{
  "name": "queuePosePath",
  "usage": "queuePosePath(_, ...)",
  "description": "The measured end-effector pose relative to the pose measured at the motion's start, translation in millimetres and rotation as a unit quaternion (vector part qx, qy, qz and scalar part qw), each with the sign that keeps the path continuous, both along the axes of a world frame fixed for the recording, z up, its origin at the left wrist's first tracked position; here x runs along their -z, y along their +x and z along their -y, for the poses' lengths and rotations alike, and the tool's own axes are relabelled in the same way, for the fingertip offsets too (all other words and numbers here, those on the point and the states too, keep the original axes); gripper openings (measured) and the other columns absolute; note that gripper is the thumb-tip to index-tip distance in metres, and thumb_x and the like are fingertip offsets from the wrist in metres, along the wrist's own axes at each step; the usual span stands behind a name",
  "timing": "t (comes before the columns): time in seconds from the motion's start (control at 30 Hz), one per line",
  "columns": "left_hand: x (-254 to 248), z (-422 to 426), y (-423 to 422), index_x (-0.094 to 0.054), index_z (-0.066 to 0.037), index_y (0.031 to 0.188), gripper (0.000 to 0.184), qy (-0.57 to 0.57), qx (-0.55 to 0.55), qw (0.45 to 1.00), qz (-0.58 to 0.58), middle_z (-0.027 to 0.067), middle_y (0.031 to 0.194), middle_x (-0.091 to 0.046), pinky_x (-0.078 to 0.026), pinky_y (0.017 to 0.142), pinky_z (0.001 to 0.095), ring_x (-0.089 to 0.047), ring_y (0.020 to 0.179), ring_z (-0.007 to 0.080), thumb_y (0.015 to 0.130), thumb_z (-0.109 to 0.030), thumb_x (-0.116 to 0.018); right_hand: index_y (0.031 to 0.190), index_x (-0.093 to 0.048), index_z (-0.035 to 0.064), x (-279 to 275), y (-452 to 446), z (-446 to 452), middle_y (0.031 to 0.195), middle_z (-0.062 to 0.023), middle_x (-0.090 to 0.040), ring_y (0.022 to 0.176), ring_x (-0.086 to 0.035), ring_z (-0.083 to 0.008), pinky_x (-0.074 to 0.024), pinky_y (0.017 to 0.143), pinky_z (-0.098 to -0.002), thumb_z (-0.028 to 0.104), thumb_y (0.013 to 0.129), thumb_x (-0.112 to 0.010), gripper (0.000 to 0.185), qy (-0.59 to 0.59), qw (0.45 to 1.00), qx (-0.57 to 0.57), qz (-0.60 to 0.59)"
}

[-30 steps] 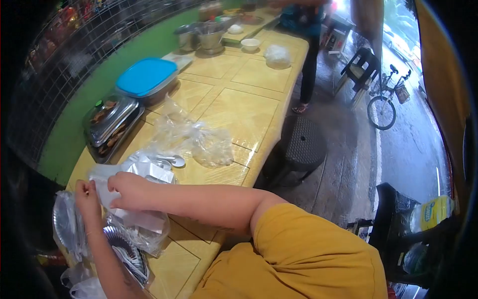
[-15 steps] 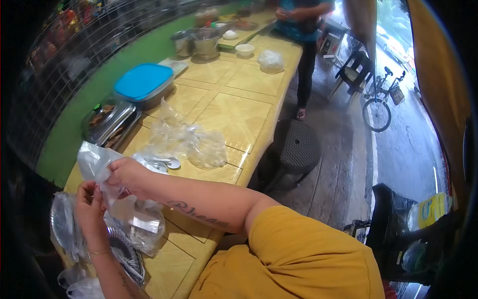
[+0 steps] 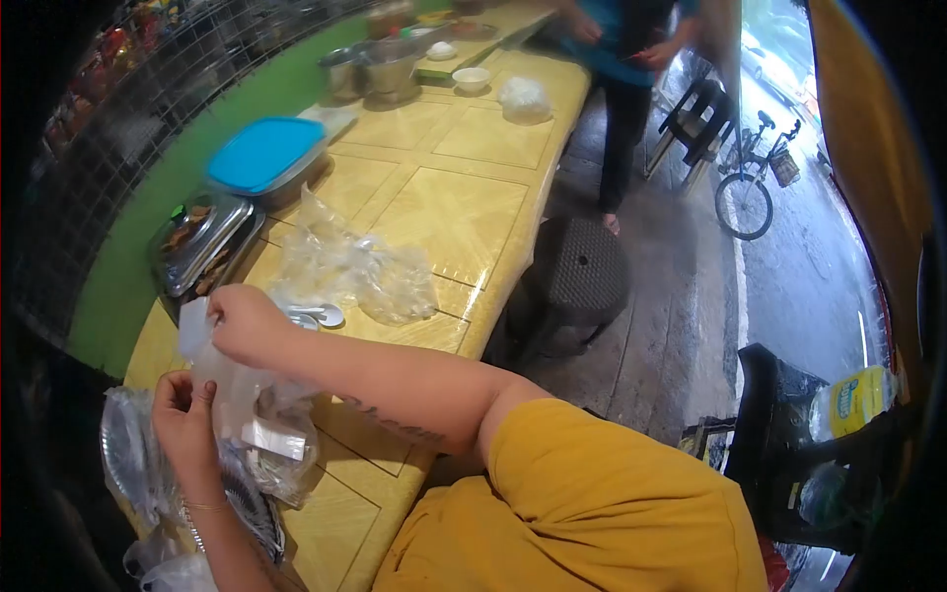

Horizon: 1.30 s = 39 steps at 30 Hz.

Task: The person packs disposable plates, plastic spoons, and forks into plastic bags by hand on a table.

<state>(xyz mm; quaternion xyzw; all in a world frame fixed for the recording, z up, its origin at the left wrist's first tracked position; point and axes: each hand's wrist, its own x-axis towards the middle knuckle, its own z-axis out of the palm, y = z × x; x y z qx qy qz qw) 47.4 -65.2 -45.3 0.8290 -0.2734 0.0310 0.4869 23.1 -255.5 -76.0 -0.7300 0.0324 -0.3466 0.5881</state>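
Observation:
A translucent white plastic bag [image 3: 233, 393] hangs between my two hands over the table. My right hand [image 3: 243, 322] is closed on its upper part, fingers bunched together. Beside the bag's left edge, my left hand [image 3: 186, 422] has loosely curled fingers, and a gap shows between them and the thumb. Below the bag lie clear plastic packaging with a white label [image 3: 274, 440] and a wrapped stack of fluted silver plates [image 3: 253, 503]. More clear-wrapped round items [image 3: 128, 446] sit left of my left wrist. White plastic spoons [image 3: 322, 315] rest just beyond my right forearm.
A crumpled clear plastic bag [image 3: 370, 276] spreads across the table [image 3: 449, 222]. Along the wall stand a covered metal tray [image 3: 202, 242], a blue-lidded container [image 3: 264, 155] and metal pots [image 3: 391, 77]. A dark stool [image 3: 582, 271] stands right; another person [image 3: 631, 59] is at the far end.
My right hand has risen slightly, drawing the bag upward and stretching it. My left thumb and fingers, pinched together at the bag before, have moved apart. The other person's hands have separated.

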Motion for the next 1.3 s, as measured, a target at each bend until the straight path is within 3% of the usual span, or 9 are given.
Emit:
queuePosePath(0.3, -17, 20, -32, -0.062, -0.001, 0.108, 0.029, -0.056, 0.079, 0.995, -0.004, 0.002, 0.099, -0.065, -0.046, 0.086, 0.026, -0.059, 0.091, 0.0121, 0.082, -0.002, -0.074, 0.069, -0.061, 0.0007, -29, -35, -4, 0.059, -0.0087, -0.059, 0.052, -0.057, -0.0154, -0.0443, 0.047, -0.0326, 0.002, 0.068, -0.077, 0.015, 0.206, 0.937, -0.274, -0.065)
queuePosePath(0.53, 1, -2, 11, -0.064, 0.0, 0.113, 0.032, -0.063, 0.062, 0.995, -0.054, 0.0049, 0.105, -0.068, -0.047, 0.087, 0.0297, -0.062, 0.098, 0.0154, 0.086, -0.015, -0.073, 0.073, -0.061, 0.0033, -22, -26, 6, 0.063, -0.004, -0.059, 0.054, -0.055, -0.0123, -0.0422, 0.049, -0.0281, 0.009, 0.074, -0.082, 0.022, 0.246, 0.9, -0.35, -0.083)
queuePosePath(0.6, 2, 1, 12, -0.065, 0.0, 0.104, 0.022, -0.07, 0.038, 0.997, -0.009, 0.0034, 0.103, -0.067, -0.048, 0.083, 0.0283, -0.061, 0.095, 0.0122, 0.083, -0.003, -0.068, 0.076, -0.062, 0.0036, -17, -15, 10, 0.066, -0.0039, -0.06, 0.058, -0.057, -0.0132, -0.0437, 0.052, -0.0283, 0.013, 0.078, -0.082, 0.022, 0.277, 0.893, -0.353, -0.021)
queuePosePath(0.87, 28, -33, 49, -0.061, -0.003, 0.087, 0.016, 0.295, -0.126, 0.922, 0.216, 0.0186, 0.09, -0.065, -0.049, 0.071, 0.0418, -0.062, 0.079, 0.0328, 0.073, 0.004, -0.063, 0.103, -0.064, 0.0071, -36, -38, 69, 0.097, -0.0054, -0.067, 0.096, -0.065, -0.0216, -0.0503, 0.089, -0.0405, 0.042, 0.091, -0.065, 0.037, 0.486, 0.595, -0.588, 0.252)
queuePosePath(0.93, 29, -30, 39, -0.062, -0.003, 0.09, 0.017, 0.318, -0.118, 0.899, 0.278, 0.0225, 0.093, -0.065, -0.049, 0.073, 0.0466, -0.062, 0.083, 0.0406, 0.074, 0.002, -0.063, 0.105, -0.062, 0.0078, -39, -45, 87, 0.1, -0.0083, -0.066, 0.095, -0.064, -0.0253, -0.0502, 0.088, -0.0432, 0.052, 0.095, -0.054, 0.046, 0.514, 0.643, -0.494, 0.279)
queuePosePath(1.0, 26, -22, 30, -0.063, -0.002, 0.094, 0.02, 0.328, -0.115, 0.912, 0.219, 0.0229, 0.096, -0.065, -0.049, 0.076, 0.0488, -0.062, 0.088, 0.0418, 0.074, -0.002, -0.064, 0.103, -0.061, 0.0074, -27, -35, 120, 0.095, -0.0069, -0.063, 0.086, -0.062, -0.0216, -0.0519, 0.077, -0.0385, 0.057, 0.096, -0.048, 0.052, 0.498, 0.54, -0.578, 0.356)
queuePosePath(1.07, 24, -21, 29, -0.063, -0.002, 0.101, 0.027, 0.344, -0.127, 0.918, 0.152, 0.0235, 0.101, -0.066, -0.049, 0.081, 0.0493, -0.062, 0.095, 0.0422, 0.075, -0.007, -0.067, 0.113, -0.06, 0.0073, -32, -52, 136, 0.094, -0.0045, -0.063, 0.089, -0.062, -0.0203, -0.0523, 0.082, -0.0395, 0.053, 0.096, -0.052, 0.05, 0.478, 0.698, -0.42, 0.329)
queuePosePath(1.17, 3, -25, 28, -0.061, 0.001, 0.115, 0.047, 0.341, -0.083, 0.935, 0.041, 0.0254, 0.112, -0.064, -0.048, 0.092, 0.0456, -0.061, 0.107, 0.0399, 0.073, -0.017, -0.073, 0.125, -0.058, 0.0063, -24, -44, 148, 0.126, -0.009, -0.063, 0.115, -0.059, -0.0246, -0.0443, 0.101, -0.0437, 0.035, 0.1, -0.052, 0.038, 0.475, 0.648, -0.49, 0.337)
queuePosePath(1.3, -65, -17, -7, -0.057, -0.001, 0.124, 0.057, 0.204, -0.092, 0.919, 0.326, 0.0237, 0.124, -0.059, -0.044, 0.1, 0.0426, -0.056, 0.117, 0.0383, 0.075, -0.022, -0.075, 0.123, -0.059, 0.0057, -20, -37, 147, 0.123, -0.0101, -0.064, 0.116, -0.058, -0.0257, -0.0442, 0.101, -0.0446, 0.025, 0.1, -0.052, 0.031, 0.436, 0.678, -0.525, 0.273)
